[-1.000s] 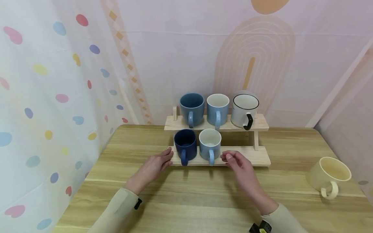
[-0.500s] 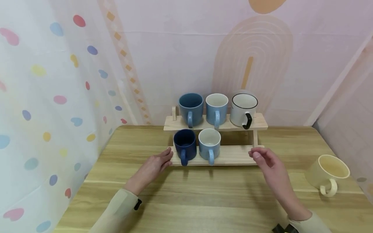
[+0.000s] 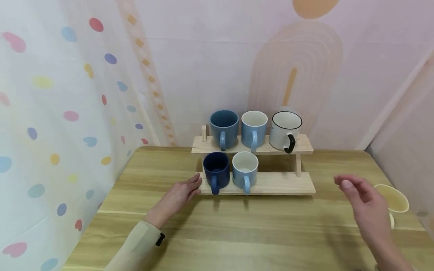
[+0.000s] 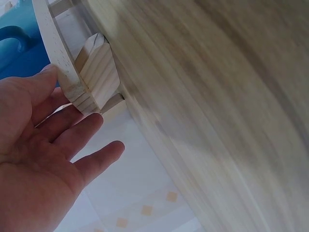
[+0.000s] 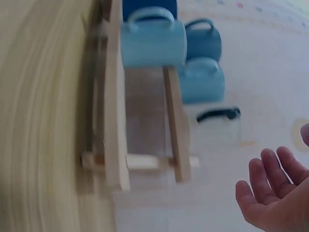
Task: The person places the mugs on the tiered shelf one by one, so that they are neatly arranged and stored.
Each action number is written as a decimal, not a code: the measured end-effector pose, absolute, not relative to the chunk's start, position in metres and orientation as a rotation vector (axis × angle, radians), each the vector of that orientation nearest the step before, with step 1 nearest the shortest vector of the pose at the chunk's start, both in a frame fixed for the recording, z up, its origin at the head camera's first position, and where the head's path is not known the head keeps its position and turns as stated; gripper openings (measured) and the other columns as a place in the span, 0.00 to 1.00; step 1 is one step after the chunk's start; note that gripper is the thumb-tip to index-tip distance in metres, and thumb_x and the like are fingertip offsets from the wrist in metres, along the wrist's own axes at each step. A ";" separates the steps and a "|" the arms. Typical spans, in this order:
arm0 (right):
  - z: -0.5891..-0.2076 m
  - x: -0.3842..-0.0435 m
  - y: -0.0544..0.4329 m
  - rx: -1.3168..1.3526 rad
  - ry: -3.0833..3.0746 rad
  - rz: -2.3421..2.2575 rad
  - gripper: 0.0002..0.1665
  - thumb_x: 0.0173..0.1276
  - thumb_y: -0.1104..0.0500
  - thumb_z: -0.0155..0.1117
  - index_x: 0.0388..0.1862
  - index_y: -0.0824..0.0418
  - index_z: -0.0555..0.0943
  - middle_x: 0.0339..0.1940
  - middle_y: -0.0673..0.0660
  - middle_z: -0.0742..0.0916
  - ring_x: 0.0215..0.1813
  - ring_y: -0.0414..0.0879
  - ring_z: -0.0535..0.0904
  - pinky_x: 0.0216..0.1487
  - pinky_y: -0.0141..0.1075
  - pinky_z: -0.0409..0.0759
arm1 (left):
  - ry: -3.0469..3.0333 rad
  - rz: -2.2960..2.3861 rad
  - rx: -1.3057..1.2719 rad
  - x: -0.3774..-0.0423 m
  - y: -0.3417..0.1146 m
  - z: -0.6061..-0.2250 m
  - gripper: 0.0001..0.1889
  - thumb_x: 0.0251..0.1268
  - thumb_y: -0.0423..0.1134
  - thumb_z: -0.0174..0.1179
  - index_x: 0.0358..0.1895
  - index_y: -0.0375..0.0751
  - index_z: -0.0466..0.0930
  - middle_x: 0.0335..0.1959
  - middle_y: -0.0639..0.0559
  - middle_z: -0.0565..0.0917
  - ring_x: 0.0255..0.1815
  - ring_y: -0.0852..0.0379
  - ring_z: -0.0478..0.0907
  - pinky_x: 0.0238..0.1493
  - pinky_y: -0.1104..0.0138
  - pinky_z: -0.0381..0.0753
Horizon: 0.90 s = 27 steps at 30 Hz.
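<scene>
A two-tier wooden shelf (image 3: 285,183) bears several mugs. My left hand (image 3: 176,195) touches the left end of its lower board; in the left wrist view the thumb lies at the board's edge, the other fingers spread loosely by its end. On that board stand a dark blue mug (image 3: 222,177) and a light blue mug (image 3: 240,177). My right hand (image 3: 367,207), fingers loosely bent around nothing, hovers over the table at the right, overlapping a pale yellow mug (image 3: 395,199). Much of that mug is hidden behind it.
The upper board (image 3: 305,145) carries a teal-blue mug (image 3: 228,135), a light blue mug with white inside (image 3: 249,133) and a white mug with black rim and handle (image 3: 279,137). A patterned cloth (image 3: 210,67) hangs behind the wooden table (image 3: 254,233).
My right hand has moved right, from beside the light blue mug on the lower board, past the shelf's right end to the yellow mug. My left hand has stayed at the shelf.
</scene>
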State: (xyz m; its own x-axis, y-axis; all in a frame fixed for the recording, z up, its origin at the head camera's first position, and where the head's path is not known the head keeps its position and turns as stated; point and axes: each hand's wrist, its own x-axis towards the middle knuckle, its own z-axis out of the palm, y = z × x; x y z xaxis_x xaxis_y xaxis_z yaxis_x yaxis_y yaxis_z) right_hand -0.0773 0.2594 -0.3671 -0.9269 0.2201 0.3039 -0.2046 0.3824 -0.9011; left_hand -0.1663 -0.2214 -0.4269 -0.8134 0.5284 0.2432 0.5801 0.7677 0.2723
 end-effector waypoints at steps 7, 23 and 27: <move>-0.372 -0.068 0.293 -0.034 -1.925 1.841 0.12 0.81 0.65 0.57 0.55 0.65 0.84 0.48 0.44 0.90 0.51 0.32 0.85 0.54 0.18 0.75 | -2.832 -0.516 -0.890 -0.166 -0.221 -0.430 0.23 0.75 0.36 0.63 0.66 0.26 0.77 0.69 0.30 0.75 0.59 0.35 0.82 0.58 0.50 0.82; -0.399 -0.056 0.348 -0.287 -1.685 1.917 0.18 0.83 0.64 0.53 0.61 0.55 0.85 0.51 0.36 0.88 0.54 0.28 0.77 0.57 0.17 0.63 | -2.844 -0.536 -0.878 -0.166 -0.220 -0.431 0.23 0.75 0.36 0.63 0.67 0.26 0.76 0.70 0.30 0.74 0.61 0.35 0.81 0.59 0.50 0.81; -0.410 -0.051 0.359 -0.315 -1.702 1.853 0.19 0.83 0.64 0.51 0.61 0.52 0.85 0.51 0.35 0.86 0.54 0.27 0.75 0.56 0.15 0.64 | -2.838 -0.546 -0.882 -0.167 -0.220 -0.430 0.23 0.75 0.35 0.63 0.67 0.26 0.76 0.70 0.30 0.74 0.62 0.35 0.80 0.59 0.50 0.81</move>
